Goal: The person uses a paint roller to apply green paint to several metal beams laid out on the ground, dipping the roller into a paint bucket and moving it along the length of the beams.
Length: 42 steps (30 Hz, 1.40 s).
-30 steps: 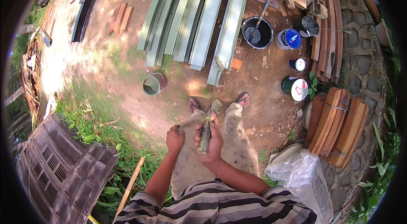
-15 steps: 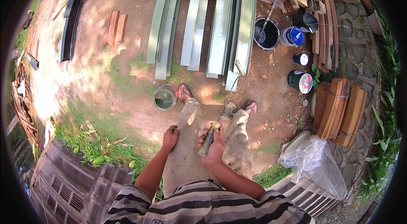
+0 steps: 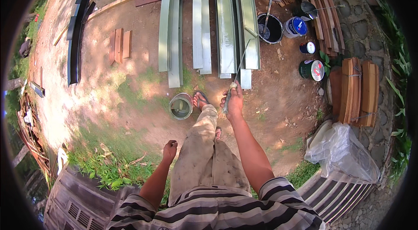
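My right hand (image 3: 234,100) is stretched forward and grips the handle of a long thin paint roller (image 3: 238,68) whose end reaches the pale green painted boards (image 3: 226,21) lying side by side on the dirt. My left hand (image 3: 170,149) hangs beside my left thigh, fingers curled with nothing in them. A small paint tin (image 3: 180,106) stands on the ground just left of my forward sandalled foot (image 3: 201,99).
A black bucket (image 3: 270,27) with a stick in it, a blue-lidded can (image 3: 296,26) and two smaller cans (image 3: 311,70) stand at the right. Stacked brown boards (image 3: 357,90) and a plastic sheet (image 3: 344,151) lie right; corrugated sheets (image 3: 82,199) lie behind me; short planks (image 3: 119,46) lie left.
Both hands held the roller handle together at my lap; now my left hand has let go and dropped to my side, and my right hand has swung the roller out toward the boards.
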Each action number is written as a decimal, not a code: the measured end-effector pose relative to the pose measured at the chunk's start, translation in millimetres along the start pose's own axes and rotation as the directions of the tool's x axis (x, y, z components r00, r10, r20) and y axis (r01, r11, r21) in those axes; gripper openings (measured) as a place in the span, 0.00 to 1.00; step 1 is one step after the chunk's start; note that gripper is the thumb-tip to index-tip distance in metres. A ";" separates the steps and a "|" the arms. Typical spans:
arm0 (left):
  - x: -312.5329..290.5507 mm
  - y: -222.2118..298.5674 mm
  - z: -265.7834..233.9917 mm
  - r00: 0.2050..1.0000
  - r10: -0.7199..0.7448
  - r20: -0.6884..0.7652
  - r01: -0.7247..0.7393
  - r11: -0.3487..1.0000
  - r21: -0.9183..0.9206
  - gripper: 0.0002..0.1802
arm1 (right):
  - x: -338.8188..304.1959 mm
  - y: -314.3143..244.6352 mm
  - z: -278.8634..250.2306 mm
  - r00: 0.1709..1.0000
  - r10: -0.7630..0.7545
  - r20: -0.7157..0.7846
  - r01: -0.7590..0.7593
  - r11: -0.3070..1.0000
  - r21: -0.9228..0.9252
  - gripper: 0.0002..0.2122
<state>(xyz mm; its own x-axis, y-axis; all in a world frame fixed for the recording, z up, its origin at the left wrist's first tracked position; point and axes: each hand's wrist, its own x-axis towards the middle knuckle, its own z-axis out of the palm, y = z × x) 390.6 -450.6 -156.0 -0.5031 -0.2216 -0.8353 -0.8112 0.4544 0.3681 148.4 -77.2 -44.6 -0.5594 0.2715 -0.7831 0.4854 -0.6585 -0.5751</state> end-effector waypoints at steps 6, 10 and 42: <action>-39.8 80.3 68.7 0.877 0.407 0.256 -0.444 0.890 0.102 0.18 | -86.9 34.2 -78.4 0.996 -0.089 0.025 0.091 0.994 -0.060 0.22; -63.8 81.7 93.5 0.842 0.415 0.345 -0.536 0.724 0.435 0.21 | -147.1 48.6 -123.2 0.992 -0.124 -0.019 0.120 0.982 -0.144 0.22; -4.8 258.2 113.6 0.869 0.026 0.494 -0.393 0.642 0.659 0.31 | 218.8 -243.1 30.9 0.991 -0.035 0.130 0.093 0.879 -0.468 0.22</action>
<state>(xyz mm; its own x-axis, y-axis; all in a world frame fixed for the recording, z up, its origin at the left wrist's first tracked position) 217.4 -234.2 -103.4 -0.3111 0.2450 -0.9183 -0.1266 0.9469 0.2956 -112.8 120.6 -68.9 -0.6586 0.2012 -0.7251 0.6895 -0.2247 -0.6886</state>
